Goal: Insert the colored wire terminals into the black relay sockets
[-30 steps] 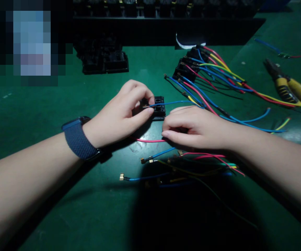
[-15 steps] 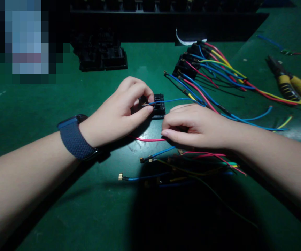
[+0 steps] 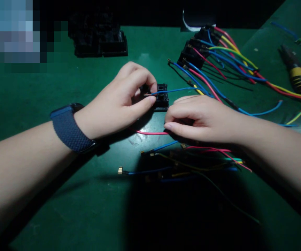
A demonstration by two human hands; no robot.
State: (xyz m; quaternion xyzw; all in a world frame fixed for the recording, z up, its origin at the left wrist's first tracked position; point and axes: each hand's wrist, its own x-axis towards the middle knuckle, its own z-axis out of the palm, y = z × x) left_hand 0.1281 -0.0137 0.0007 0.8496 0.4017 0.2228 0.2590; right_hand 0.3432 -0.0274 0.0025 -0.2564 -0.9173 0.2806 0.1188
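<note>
My left hand [image 3: 129, 94], with a dark blue watch band [image 3: 70, 129] at the wrist, pinches the end of a thin blue wire [image 3: 176, 90] between thumb and forefinger. Just beneath the fingertips sits a small black plastic connector block [image 3: 162, 104] with square openings, partly covered by this hand. My right hand [image 3: 200, 116] is curled closed beside the block's right edge, resting low over the table. A red wire [image 3: 150, 132] runs from below my left hand to the right thumb; whether the right fingers grip it is hidden.
Loose wires with brass terminals, such as a blue one [image 3: 145, 172], lie in front in shadow. A black block with many wires [image 3: 192, 55] is at back right, yellow-handled pliers [image 3: 299, 82] farther right. Black plastic housings [image 3: 100, 43] stand at the back left of the green table [image 3: 69, 216].
The camera view has tilted slightly, so the table's contents sit higher in the picture. Both hands keep nearly the same pose around the black block.
</note>
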